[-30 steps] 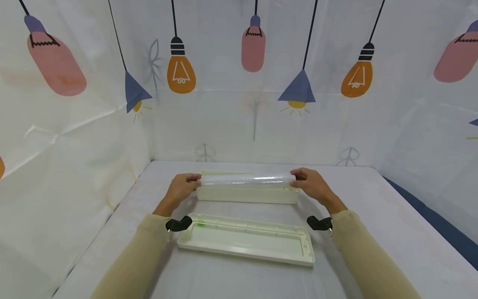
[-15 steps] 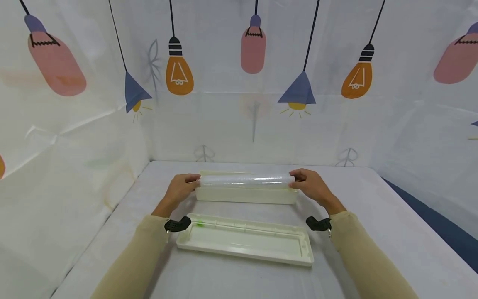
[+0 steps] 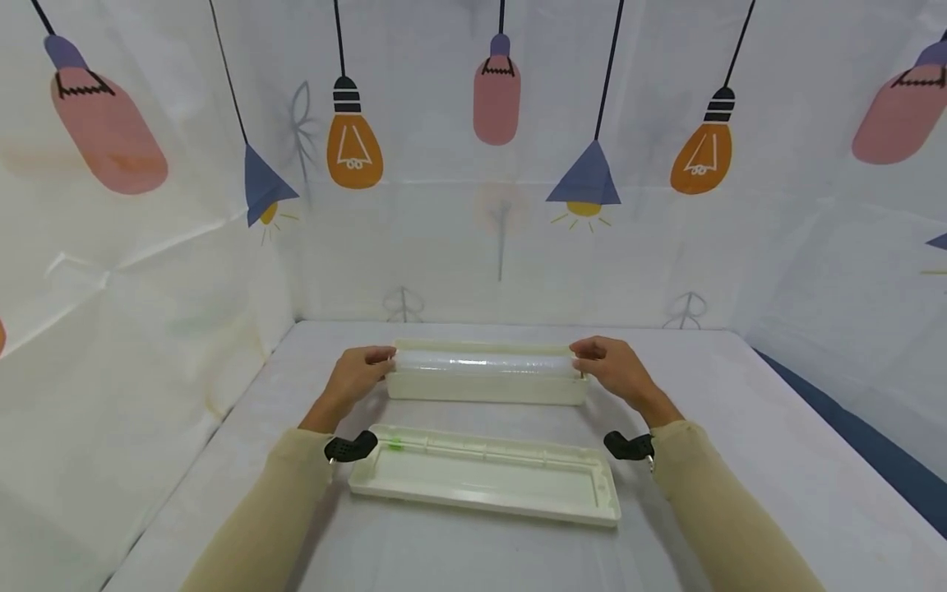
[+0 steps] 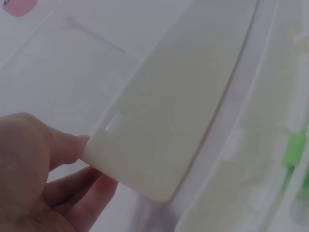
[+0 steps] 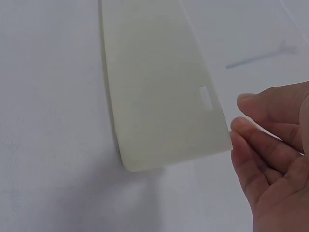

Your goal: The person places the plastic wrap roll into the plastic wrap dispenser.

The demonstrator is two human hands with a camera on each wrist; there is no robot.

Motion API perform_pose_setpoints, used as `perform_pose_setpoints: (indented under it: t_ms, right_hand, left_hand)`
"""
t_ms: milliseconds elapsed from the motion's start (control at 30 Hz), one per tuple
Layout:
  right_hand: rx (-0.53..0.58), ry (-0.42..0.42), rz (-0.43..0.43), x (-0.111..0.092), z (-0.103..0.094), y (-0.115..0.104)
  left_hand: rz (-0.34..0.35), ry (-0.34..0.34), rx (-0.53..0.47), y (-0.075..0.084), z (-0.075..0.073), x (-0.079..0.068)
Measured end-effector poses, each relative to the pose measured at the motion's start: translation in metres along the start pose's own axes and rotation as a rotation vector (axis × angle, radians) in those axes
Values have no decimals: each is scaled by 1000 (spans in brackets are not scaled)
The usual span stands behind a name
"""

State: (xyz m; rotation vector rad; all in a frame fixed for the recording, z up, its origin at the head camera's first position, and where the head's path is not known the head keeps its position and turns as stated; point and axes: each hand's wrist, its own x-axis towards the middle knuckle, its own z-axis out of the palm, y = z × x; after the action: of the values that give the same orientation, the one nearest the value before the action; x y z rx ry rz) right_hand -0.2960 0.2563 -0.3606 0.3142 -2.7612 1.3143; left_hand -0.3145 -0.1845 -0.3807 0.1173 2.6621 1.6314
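Note:
A clear, shiny roll of cling film (image 3: pixel 481 363) lies lengthwise inside the long cream box (image 3: pixel 484 390) at the table's far middle. My left hand (image 3: pixel 353 380) holds the roll's left end at the box's end. In the left wrist view the thumb tip passes behind the corner of the box (image 4: pixel 159 121), which hides the roll. At the other end is my right hand (image 3: pixel 616 370). The right wrist view shows its thumb (image 5: pixel 270 104) and forefinger apart with nothing between them, fingertips right at the rim of the box (image 5: pixel 159 96).
In front of the box lies its cream lid (image 3: pixel 484 481), inner side up, with a small green slider (image 4: pixel 294 150) on its ridge. A white table (image 3: pixel 740 460) carries both. White printed sheets (image 3: pixel 436 230) hang behind and at the sides.
The cling film roll's right end has gone down, so the roll now lies level in the box and its back rim shows. The right thumb and forefinger have come off the roll. The lid stays put.

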Motion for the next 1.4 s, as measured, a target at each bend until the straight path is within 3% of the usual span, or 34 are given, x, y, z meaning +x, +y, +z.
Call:
perform_pose_setpoints:
  t_ms: [267,500,800,1000,1400]
  right_hand:
    - [102,44,16,-6,3,0]
    - [123,85,23,-21,0,0]
    - [200,69,-6,-37,-1,2]
    - [226,19,9,-48,1,4]
    - [193,-138,13,-61,7,14]
  left_hand:
    - [47,-26,-16,-5,-1,-2]
    - [38,-46,-21,-6,-9,-10]
    - [49,-36,30,-13,-21,-23]
    - [-8,-39,64,-23,-23,-31]
    - [-54,-147,107,-33,-21,-36]
